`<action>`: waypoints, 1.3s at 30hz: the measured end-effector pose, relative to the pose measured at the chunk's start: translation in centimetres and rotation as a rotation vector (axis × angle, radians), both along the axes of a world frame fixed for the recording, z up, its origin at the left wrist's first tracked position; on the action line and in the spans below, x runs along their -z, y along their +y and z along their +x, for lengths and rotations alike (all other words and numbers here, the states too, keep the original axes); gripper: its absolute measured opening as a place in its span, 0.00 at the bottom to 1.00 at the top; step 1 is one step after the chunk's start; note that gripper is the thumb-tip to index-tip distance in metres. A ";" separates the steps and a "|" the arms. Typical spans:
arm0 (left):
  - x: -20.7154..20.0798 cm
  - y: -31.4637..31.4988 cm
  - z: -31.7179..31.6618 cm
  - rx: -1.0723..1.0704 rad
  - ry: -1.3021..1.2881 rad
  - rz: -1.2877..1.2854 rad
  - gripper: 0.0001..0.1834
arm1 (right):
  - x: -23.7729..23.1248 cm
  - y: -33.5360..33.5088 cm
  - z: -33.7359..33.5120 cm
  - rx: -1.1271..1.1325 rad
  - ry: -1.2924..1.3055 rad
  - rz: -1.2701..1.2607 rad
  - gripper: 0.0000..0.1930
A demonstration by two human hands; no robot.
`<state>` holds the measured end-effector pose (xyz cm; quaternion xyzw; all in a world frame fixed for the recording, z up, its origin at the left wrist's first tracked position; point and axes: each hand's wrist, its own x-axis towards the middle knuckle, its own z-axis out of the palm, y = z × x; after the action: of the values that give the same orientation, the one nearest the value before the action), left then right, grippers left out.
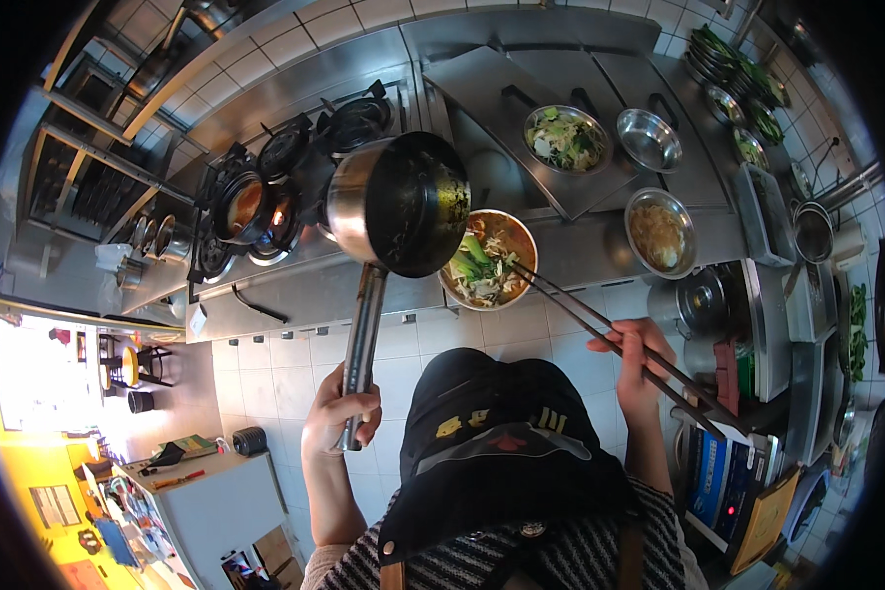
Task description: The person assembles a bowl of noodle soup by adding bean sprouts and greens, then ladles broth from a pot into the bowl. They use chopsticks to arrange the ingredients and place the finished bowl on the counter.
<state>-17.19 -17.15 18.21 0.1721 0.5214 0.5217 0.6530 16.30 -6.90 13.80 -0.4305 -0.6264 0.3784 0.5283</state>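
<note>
My left hand [342,411] is closed round the handle of a deep steel saucepan [403,206], tilted so its dark, stained inside shows. Beside the pan's lower right rim stands a white bowl [533,258] filled with a reddish soup of green vegetables and pale pieces. Long cooking chopsticks [600,326] are gripped in my right hand [641,356], and their tips reach into the bowl's contents. Part of the bowl is hidden behind the saucepan.
A lit burner [277,221] and a pan of reddish broth [246,208] are on the stove at left. Behind the bowl are a pan of chopped vegetables [566,140] and an unfilled steel pan [649,141]. A bowl of noodles [661,232] stands at right.
</note>
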 end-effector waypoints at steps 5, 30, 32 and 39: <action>0.0 -2.2 0.8 -0.159 -0.125 0.048 0.08 | 1.5 1.7 -0.6 -0.135 0.056 -0.074 0.06; -1.1 -5.8 3.5 -0.373 -0.331 0.137 0.05 | -2.8 3.3 1.8 -0.245 -0.105 0.286 0.07; -1.2 -5.6 3.7 -0.373 -0.376 0.150 0.05 | -2.5 3.0 2.1 -0.244 -0.068 0.326 0.06; -1.7 -5.7 3.0 -0.359 -0.508 0.150 0.05 | -1.3 2.7 2.4 -0.206 -0.050 0.331 0.07</action>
<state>-14.20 -22.83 19.95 -0.0109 0.3238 0.6918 0.6453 18.70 -4.22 15.07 -0.2807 -0.7335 0.3116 0.5348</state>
